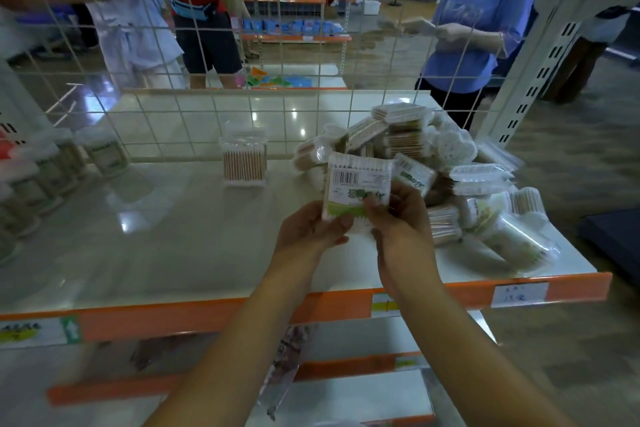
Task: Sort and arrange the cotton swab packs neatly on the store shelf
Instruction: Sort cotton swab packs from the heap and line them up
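A flat cotton swab pack (356, 184) with a barcode and green label is held upright over the white shelf (166, 239). My left hand (311, 230) grips its lower left corner, and my right hand (398, 215) pinches its lower right edge. A loose heap of swab packs (450, 166) lies on the right part of the shelf, just behind and beside my right hand. One clear box of swabs (244, 163) stands upright near the back wire grid.
Round swab tubs (52, 166) stand in rows at the shelf's left end. A wire grid panel (207, 114) backs the shelf, with an orange price rail (207, 317) along its front. Lower shelves hold a plastic bag (287, 367). Several people stand beyond the grid.
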Demonstrator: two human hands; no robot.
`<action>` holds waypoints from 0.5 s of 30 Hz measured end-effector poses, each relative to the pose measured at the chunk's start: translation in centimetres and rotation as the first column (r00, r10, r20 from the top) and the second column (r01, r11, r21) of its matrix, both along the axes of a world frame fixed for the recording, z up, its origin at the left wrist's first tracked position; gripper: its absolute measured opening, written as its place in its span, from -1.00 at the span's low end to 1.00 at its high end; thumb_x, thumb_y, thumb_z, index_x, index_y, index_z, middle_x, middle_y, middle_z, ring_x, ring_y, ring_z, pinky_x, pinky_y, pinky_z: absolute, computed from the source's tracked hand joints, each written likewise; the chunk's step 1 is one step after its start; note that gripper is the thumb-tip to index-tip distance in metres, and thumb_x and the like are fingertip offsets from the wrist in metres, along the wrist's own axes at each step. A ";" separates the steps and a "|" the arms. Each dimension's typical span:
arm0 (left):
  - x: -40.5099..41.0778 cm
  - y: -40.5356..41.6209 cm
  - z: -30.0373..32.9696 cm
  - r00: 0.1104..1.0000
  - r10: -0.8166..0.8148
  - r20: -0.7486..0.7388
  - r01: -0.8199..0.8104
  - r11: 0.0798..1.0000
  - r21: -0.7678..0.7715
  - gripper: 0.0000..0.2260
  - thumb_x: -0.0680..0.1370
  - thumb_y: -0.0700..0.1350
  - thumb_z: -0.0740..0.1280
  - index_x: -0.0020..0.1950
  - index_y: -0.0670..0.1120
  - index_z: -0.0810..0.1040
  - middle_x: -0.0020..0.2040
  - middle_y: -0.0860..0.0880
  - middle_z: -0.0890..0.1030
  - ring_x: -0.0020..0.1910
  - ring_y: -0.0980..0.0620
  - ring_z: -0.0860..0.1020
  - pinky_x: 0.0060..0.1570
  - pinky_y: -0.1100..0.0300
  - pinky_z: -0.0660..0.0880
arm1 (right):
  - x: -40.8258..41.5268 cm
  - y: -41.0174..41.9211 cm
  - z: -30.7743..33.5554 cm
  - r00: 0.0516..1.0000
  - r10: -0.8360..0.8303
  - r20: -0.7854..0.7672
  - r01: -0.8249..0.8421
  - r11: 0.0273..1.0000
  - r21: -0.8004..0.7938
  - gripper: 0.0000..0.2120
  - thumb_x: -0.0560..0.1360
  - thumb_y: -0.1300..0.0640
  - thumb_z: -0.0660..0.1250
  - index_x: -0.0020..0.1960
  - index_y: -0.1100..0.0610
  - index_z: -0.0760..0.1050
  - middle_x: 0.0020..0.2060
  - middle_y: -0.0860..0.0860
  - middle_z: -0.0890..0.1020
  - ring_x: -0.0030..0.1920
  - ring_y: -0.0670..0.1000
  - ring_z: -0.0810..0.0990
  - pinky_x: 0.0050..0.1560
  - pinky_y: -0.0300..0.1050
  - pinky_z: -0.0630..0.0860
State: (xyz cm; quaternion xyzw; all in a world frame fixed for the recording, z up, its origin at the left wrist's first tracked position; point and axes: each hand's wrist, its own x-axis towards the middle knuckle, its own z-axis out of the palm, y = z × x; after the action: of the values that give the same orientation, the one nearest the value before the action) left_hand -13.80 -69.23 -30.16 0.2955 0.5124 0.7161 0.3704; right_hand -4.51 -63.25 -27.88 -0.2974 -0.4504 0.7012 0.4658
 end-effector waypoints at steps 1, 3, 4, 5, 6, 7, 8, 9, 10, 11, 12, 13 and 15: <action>-0.2 -0.1 0.0 1.000 0.005 0.008 -0.005 1.000 0.015 -0.81 0.30 -0.17 0.42 -0.11 -0.09 0.61 -0.17 0.00 0.68 -0.12 0.03 0.62 -0.17 0.20 0.56 | 0.0 0.0 -0.1 1.000 0.009 0.011 -0.009 1.000 0.013 -0.79 0.47 0.42 0.26 -0.02 0.15 0.41 0.02 0.22 0.55 0.15 0.24 0.53 0.23 0.21 0.43; -0.6 -0.5 0.2 1.000 0.012 0.004 -0.012 0.999 0.035 -0.82 0.30 -0.18 0.39 -0.12 -0.09 0.61 -0.19 0.00 0.68 -0.15 0.05 0.62 -0.17 0.21 0.56 | 0.1 0.0 -0.1 0.999 0.033 0.020 -0.034 0.998 0.052 -0.79 0.42 0.35 0.35 -0.03 0.15 0.42 0.01 0.23 0.57 0.12 0.21 0.55 0.17 0.13 0.49; -0.9 -0.7 0.3 1.000 0.021 -0.006 -0.021 0.999 0.039 -0.83 0.29 -0.18 0.40 -0.13 -0.08 0.61 -0.21 0.00 0.68 -0.17 0.04 0.62 -0.17 0.21 0.55 | 0.2 0.0 -0.1 0.999 0.045 0.019 -0.046 0.997 0.067 -0.77 0.37 0.28 0.39 -0.03 0.14 0.42 0.00 0.21 0.57 0.09 0.18 0.57 0.11 0.03 0.53; -1.4 -0.9 0.4 0.999 0.037 -0.014 -0.036 0.998 0.044 -0.85 0.28 -0.19 0.41 -0.16 -0.07 0.62 -0.22 0.00 0.67 -0.18 0.04 0.61 -0.17 0.21 0.54 | 0.3 0.1 -0.2 0.998 0.050 0.026 -0.052 0.996 0.073 -0.73 0.32 0.20 0.39 -0.02 0.11 0.42 -0.02 0.17 0.58 0.06 0.13 0.57 0.02 -0.10 0.54; -1.9 -1.1 0.7 0.998 0.056 -0.012 -0.055 0.997 0.059 -0.87 0.27 -0.21 0.44 -0.21 -0.07 0.62 -0.24 0.00 0.67 -0.20 0.04 0.61 -0.19 0.21 0.54 | 0.5 0.1 -0.2 0.998 0.043 0.040 -0.045 0.996 0.073 -0.71 0.29 0.15 0.38 -0.02 0.08 0.41 -0.05 0.10 0.56 0.03 0.06 0.57 -0.05 -0.20 0.53; -2.4 -1.2 0.9 0.997 0.078 -0.009 -0.077 0.994 0.077 -0.88 0.26 -0.24 0.47 -0.27 -0.08 0.60 -0.27 0.00 0.66 -0.23 0.05 0.61 -0.21 0.21 0.53 | 0.6 0.2 -0.3 0.998 0.027 0.063 -0.031 0.996 0.079 -0.69 0.27 0.11 0.37 -0.01 0.04 0.40 -0.07 0.03 0.54 0.01 0.00 0.55 -0.08 -0.26 0.49; -2.9 -1.4 1.2 0.995 0.099 -0.029 -0.097 0.991 0.088 -0.88 0.25 -0.25 0.48 -0.31 -0.09 0.59 -0.30 0.02 0.65 -0.27 0.08 0.60 -0.24 0.23 0.52 | 0.8 0.3 -0.4 0.995 0.010 0.094 -0.019 0.995 0.094 -0.66 0.26 0.08 0.36 0.01 0.01 0.39 -0.06 0.00 0.52 0.00 -0.04 0.53 -0.08 -0.27 0.46; -3.5 -1.6 1.5 0.990 0.115 -0.084 -0.108 0.990 0.089 -0.89 0.26 -0.24 0.48 -0.30 -0.09 0.60 -0.32 0.04 0.64 -0.30 0.12 0.59 -0.28 0.27 0.50 | 1.0 0.4 -0.5 0.992 -0.001 0.124 -0.014 0.993 0.121 -0.64 0.26 0.06 0.36 0.04 -0.01 0.39 -0.05 -0.01 0.51 -0.01 -0.06 0.52 -0.08 -0.28 0.45; -3.9 -1.8 1.8 0.982 0.116 -0.152 -0.106 0.992 0.075 -0.90 0.27 -0.21 0.46 -0.26 -0.08 0.61 -0.34 0.07 0.62 -0.33 0.14 0.56 -0.34 0.31 0.47 | 1.0 0.5 -0.6 0.989 0.000 0.149 -0.023 0.988 0.153 -0.63 0.26 0.05 0.37 0.05 -0.03 0.39 -0.04 -0.01 0.51 -0.01 -0.08 0.51 -0.09 -0.30 0.45; -4.3 -2.0 2.0 0.973 0.105 -0.206 -0.095 0.994 0.056 -0.87 0.27 -0.19 0.48 -0.23 -0.07 0.61 -0.35 0.08 0.60 -0.35 0.16 0.54 -0.39 0.33 0.44 | 1.1 0.5 -0.6 0.984 0.017 0.177 -0.050 0.982 0.182 -0.63 0.26 0.06 0.39 0.04 -0.03 0.40 -0.05 -0.02 0.52 -0.03 -0.09 0.52 -0.11 -0.32 0.45; -4.6 -2.2 2.3 0.968 0.084 -0.236 -0.078 0.996 0.035 -0.83 0.25 -0.19 0.52 -0.21 -0.07 0.62 -0.36 0.07 0.60 -0.36 0.16 0.54 -0.42 0.34 0.42 | 1.0 0.5 -0.6 0.975 0.054 0.214 -0.099 0.974 0.206 -0.62 0.26 0.07 0.45 0.03 -0.01 0.43 -0.07 -0.02 0.54 -0.05 -0.09 0.54 -0.12 -0.32 0.46; -4.8 -2.3 2.5 0.968 0.057 -0.243 -0.054 0.998 0.017 -0.80 0.23 -0.17 0.52 -0.19 -0.06 0.62 -0.34 0.06 0.62 -0.35 0.15 0.56 -0.42 0.34 0.44 | 0.9 0.4 -0.7 0.959 0.102 0.263 -0.163 0.962 0.219 -0.61 0.26 0.10 0.51 0.02 0.02 0.46 -0.10 -0.03 0.56 -0.06 -0.08 0.55 -0.12 -0.29 0.46; -5.1 -2.6 2.9 0.968 0.009 -0.252 -0.014 1.000 -0.017 -0.78 0.21 -0.15 0.46 -0.16 -0.06 0.62 -0.29 0.05 0.65 -0.29 0.13 0.61 -0.35 0.31 0.50 | 0.5 0.1 -0.8 0.921 0.187 0.342 -0.274 0.934 0.227 -0.72 0.34 0.19 0.48 0.01 0.07 0.50 -0.16 -0.04 0.60 -0.10 -0.08 0.58 -0.10 -0.20 0.50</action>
State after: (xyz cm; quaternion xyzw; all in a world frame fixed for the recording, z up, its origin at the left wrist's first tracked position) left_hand -18.86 -71.80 -27.22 0.3776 0.5636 0.6703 0.3008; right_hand -4.01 -63.17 -28.70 -0.2833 -0.6425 0.6270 0.3373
